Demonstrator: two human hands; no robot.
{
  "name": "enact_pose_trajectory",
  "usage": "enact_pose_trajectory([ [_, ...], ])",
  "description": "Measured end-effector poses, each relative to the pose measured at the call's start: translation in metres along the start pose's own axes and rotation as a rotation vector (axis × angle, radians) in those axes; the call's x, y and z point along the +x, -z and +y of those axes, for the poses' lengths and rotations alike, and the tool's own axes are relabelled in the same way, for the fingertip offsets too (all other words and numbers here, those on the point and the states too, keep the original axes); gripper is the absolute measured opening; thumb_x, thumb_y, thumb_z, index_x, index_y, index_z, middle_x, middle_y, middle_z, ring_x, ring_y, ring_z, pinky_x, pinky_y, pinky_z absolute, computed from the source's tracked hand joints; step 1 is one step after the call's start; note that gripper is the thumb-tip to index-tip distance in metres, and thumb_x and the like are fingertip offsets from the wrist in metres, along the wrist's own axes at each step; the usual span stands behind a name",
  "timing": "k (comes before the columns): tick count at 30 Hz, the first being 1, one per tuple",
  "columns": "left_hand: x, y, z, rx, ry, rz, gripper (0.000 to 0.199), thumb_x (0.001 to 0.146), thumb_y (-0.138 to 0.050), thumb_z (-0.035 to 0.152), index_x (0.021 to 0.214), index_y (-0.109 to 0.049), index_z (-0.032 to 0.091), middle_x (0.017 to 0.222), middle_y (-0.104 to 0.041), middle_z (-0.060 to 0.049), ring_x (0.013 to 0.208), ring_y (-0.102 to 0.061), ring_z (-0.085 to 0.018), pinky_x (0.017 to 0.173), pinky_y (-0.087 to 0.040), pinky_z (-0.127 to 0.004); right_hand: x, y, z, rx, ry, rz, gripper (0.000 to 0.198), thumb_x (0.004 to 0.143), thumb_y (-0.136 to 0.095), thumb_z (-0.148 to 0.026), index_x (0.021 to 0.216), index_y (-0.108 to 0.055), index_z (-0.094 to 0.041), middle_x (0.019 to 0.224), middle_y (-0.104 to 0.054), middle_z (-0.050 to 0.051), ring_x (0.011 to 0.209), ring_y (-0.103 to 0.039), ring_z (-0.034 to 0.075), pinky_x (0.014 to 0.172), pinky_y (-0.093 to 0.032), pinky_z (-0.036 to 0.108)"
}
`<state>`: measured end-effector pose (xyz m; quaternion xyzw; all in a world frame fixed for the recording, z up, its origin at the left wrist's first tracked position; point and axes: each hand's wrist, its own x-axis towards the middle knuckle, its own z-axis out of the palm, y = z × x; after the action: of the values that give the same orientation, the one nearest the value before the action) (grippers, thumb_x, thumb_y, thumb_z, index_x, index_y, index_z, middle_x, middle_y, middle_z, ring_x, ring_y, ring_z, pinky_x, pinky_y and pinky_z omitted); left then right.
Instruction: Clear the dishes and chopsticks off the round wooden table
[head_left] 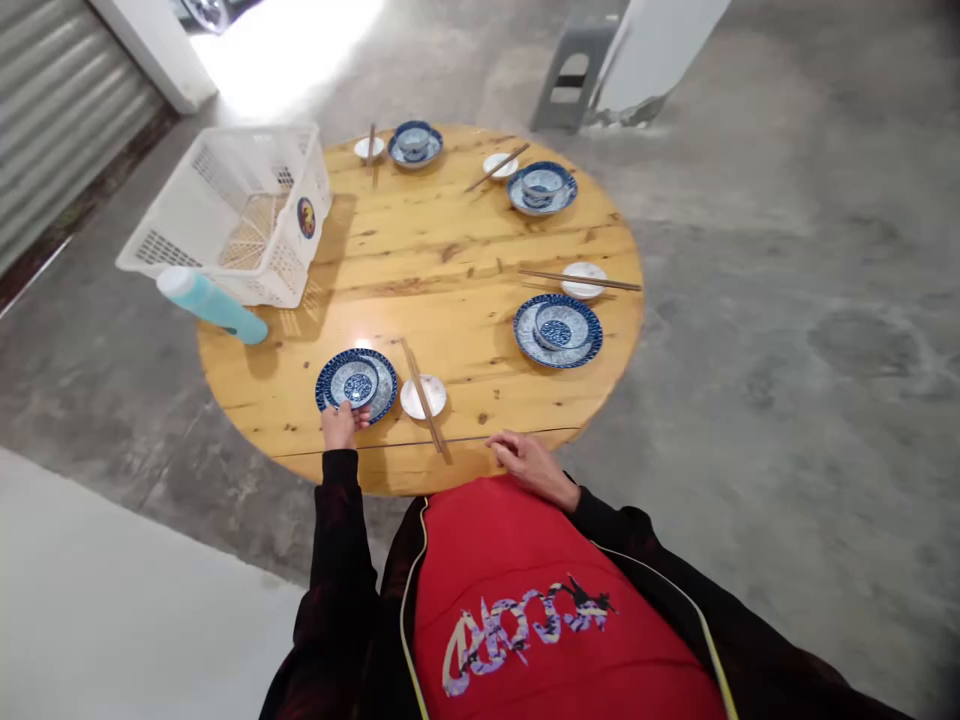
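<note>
Head view: left hand [339, 427] has its fingers pinched on the near rim of the blue-patterned bowl [355, 383], nested on its plate [385, 385] near the tabletop's [450, 250] near edge. Glazed ceramic, probably rigid, slippery, breakable; take it by the rim. Right hand [531, 465] rests on that edge, fingers loosely together.

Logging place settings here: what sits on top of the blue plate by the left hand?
A small blue-patterned bowl sits on the blue plate. The left hand grips the plate's near edge, fingers on the rim. The plate's centre is hidden under the bowl.
</note>
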<state>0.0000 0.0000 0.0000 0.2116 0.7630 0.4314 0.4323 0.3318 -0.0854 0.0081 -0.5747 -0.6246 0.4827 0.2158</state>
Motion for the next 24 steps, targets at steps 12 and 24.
enact_pose_trajectory([
  [12, 0.002, 0.002, 0.000, 0.068, -0.064, -0.035, 0.016, 0.079, -0.050, 0.022, 0.082, -0.065, 0.016, 0.063, -0.070, -0.005, 0.059, -0.069, -0.021, 0.055, -0.057, -0.029, -0.022, -0.018, 0.004, 0.066, -0.119, 0.100, 0.024, 0.084, -0.047, -0.036, 0.083, -0.067, -0.020, 0.065, -0.066, 0.002, 0.060, -0.057, 0.018, 0.059, -0.039, 0.028],
  [24, -0.065, -0.035, 0.048, 0.118, -0.182, 0.057, 0.017, 0.074, -0.047, 0.027, 0.086, -0.057, 0.020, 0.061, -0.066, -0.001, 0.056, -0.068, -0.020, 0.047, -0.051, -0.026, 0.027, 0.087, 0.032, 0.429, -0.199, 0.472, 0.039, 0.072, -0.058, -0.050, 0.089, -0.068, -0.017, 0.063, -0.062, 0.001, 0.050, -0.051, 0.014, 0.050, -0.041, 0.027],
])
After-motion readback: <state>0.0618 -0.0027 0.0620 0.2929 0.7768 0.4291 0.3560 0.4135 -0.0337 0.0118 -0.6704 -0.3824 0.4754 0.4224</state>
